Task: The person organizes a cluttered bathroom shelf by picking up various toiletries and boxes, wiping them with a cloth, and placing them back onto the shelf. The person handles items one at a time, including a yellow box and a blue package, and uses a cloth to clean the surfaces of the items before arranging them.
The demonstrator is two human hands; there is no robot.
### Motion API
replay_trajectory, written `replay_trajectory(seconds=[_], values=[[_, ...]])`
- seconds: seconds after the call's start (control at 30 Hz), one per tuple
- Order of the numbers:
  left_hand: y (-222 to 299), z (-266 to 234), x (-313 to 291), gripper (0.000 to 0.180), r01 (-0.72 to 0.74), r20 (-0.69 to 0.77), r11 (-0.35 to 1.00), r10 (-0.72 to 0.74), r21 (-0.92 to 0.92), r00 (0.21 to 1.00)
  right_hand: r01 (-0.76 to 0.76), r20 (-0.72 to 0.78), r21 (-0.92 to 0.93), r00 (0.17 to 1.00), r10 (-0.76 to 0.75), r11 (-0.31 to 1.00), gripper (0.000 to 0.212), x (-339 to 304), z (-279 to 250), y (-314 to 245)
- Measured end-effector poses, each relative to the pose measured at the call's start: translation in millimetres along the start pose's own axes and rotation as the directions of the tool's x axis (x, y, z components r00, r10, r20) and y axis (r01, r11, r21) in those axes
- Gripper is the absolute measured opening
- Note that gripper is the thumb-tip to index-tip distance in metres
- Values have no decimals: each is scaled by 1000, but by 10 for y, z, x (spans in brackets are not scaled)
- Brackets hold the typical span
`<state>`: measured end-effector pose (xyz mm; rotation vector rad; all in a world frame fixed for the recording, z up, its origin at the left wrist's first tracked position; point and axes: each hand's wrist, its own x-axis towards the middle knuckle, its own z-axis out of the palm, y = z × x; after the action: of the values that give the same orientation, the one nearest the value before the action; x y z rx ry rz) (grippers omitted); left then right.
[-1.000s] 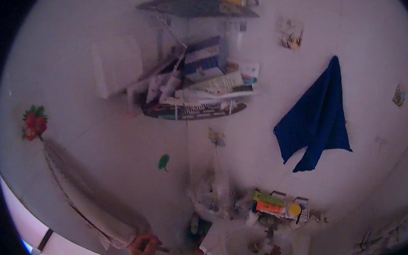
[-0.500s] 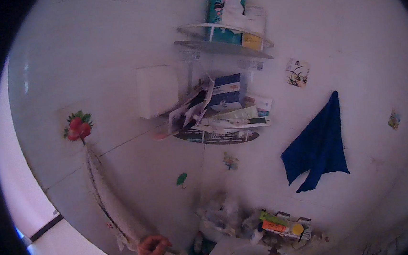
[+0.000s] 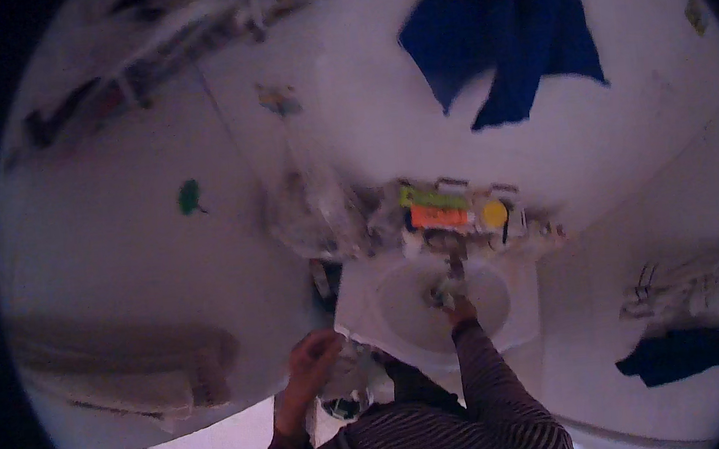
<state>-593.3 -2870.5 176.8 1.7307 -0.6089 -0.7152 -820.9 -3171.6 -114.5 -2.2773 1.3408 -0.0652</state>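
A: What is being done by the right hand (image 3: 462,309)?

B: It is being held out over the sink (image 3: 511,331), just under the tap (image 3: 455,263), with the striped sleeve (image 3: 494,374) stretched across the near rim. Something pale and crumpled, perhaps a rag (image 3: 445,289), is being pinched at the fingertips, though blur is hiding how firmly; it seems to be kept over the bowl so that drips are being caught there.

A: And the left hand (image 3: 313,359)?

B: It is being rested at the sink's left corner, fingers curled over the edge or over a pale thing there. Whether something is being gripped cannot be told. It appears to be placed there for support while the body is being leaned forward.

A: What is being kept around the sink?

B: A rack behind the tap is being used for a green tube (image 3: 432,196), an orange pack (image 3: 439,216) and a yellow cap (image 3: 494,213), kept within reach of the bowl. Clear crumpled plastic (image 3: 325,219) is bunched left of them.

A: Farther out?

B: A blue cloth (image 3: 504,27) is hanging on the wall above, likely to dry. A pale towel (image 3: 126,369) is draped at the left, and a dark cloth (image 3: 682,353) is lying at the right. A shelf (image 3: 136,65) at the upper left is blurred.
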Motion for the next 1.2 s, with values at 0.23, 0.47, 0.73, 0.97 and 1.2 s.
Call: replay_trajectory(seconds=[0.23,0.47,0.73,0.97,1.2], values=[[-1190,1330,803,50,-86,507,949,-84,303,858,73,-108,10,992,-71,997,34,9,124,214],[-1948,2315,1164,59,-517,596,796,259,313,760,61,-137,36,989,-56,997,29,-10,86,153],[-1902,2694,1377,39,-342,581,821,15,457,813,17,-11,-6,1000,-17,1000,31,-114,-112,62],[-2435,2606,1186,44,-487,453,683,249,544,856,191,-148,-9,970,-190,982,24,-433,-3,177],[-1056,2152,727,19,-628,619,636,286,448,732,262,-228,-110,932,-281,959,15,-1234,-953,-64]])
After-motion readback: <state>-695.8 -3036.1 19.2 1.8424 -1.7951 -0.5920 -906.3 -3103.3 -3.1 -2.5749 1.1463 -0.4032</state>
